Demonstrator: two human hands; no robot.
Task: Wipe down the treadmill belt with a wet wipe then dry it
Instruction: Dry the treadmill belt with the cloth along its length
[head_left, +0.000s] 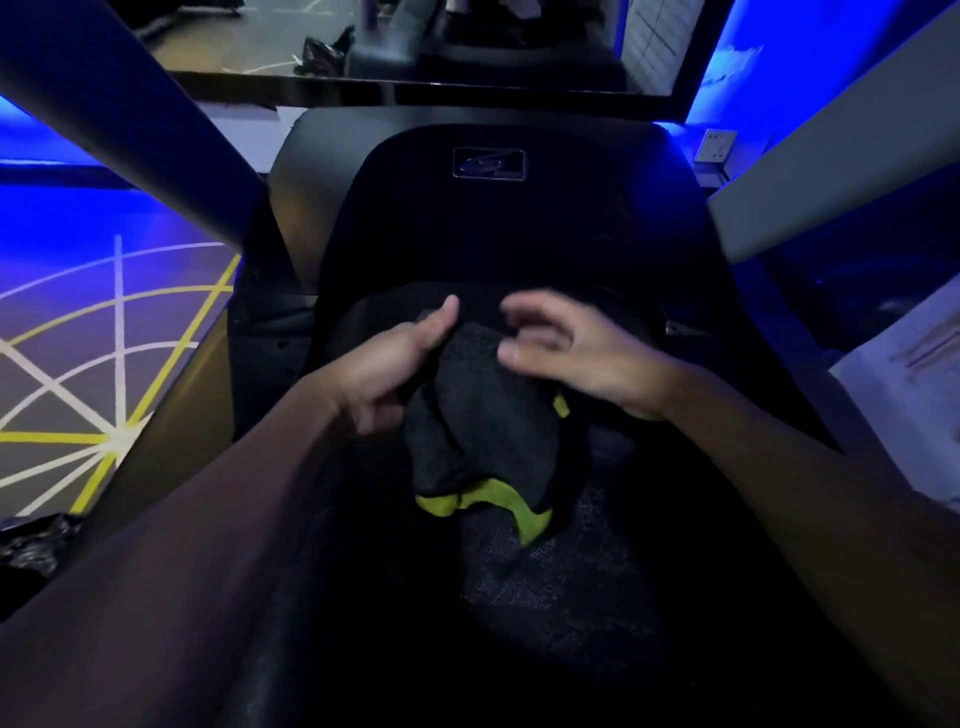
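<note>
Grey cloth (483, 441), lime edge, hangs above treadmill belt (571, 597); likely soft, light, limp. Top fold clamped in left hand (384, 369); right hand (566, 353) blurred, grip unclear. Best held bunched.

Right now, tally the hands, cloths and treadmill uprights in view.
Hands: 2, left hand, right hand
Cloths: 1, dark cloth with yellow-green edge
Uprights: 2, left upright, right upright
Total: 5
</note>
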